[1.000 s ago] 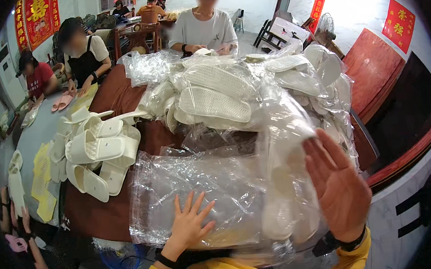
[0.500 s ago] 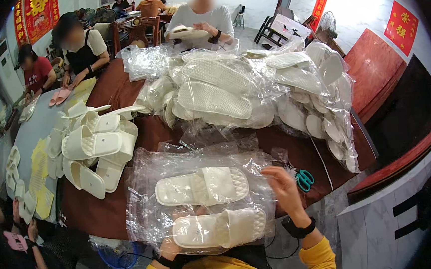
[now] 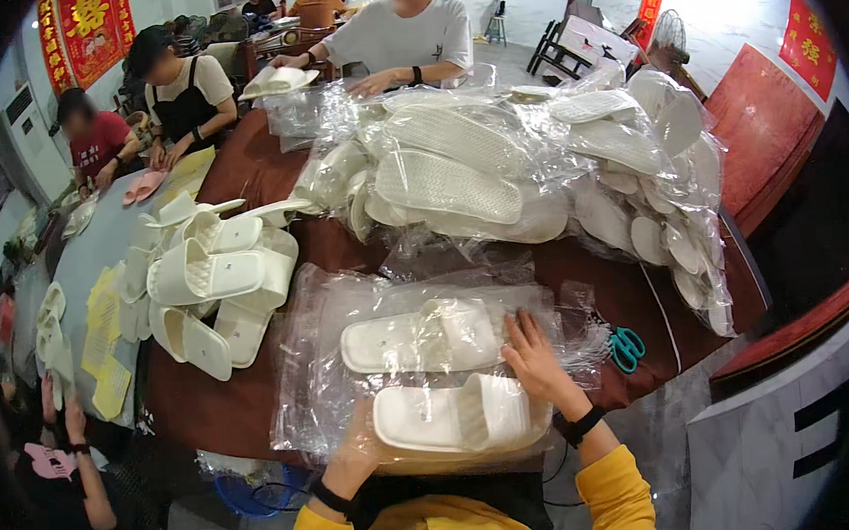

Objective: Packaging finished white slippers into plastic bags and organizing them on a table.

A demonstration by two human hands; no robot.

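Two white slippers lie side by side over clear plastic bags at the near edge of the table: the far slipper (image 3: 391,344) and the near slipper (image 3: 425,418). Clear plastic (image 3: 300,392) spreads around and partly over them. My left hand (image 3: 360,435) is at the heel end of the near slipper; its fingers are blurred and partly hidden by plastic and slipper. With fingers spread, my right hand (image 3: 539,355) rests flat on the plastic beside the strap ends of both slippers. Teal-handled scissors (image 3: 626,349) lie to its right.
Bagged white slippers (image 3: 453,179) are heaped along the far side of the brown-covered table (image 3: 174,411). Loose white slippers (image 3: 214,275) pile up at the left, near yellow sheets (image 3: 104,332). A person in white (image 3: 419,44) handles a slipper across the table; other people work at the left.
Both slippers and the plastic have shifted away from me, onto the table. My right hand has come down from above the bag's edge onto the plastic. The person opposite has moved a slipper leftward.
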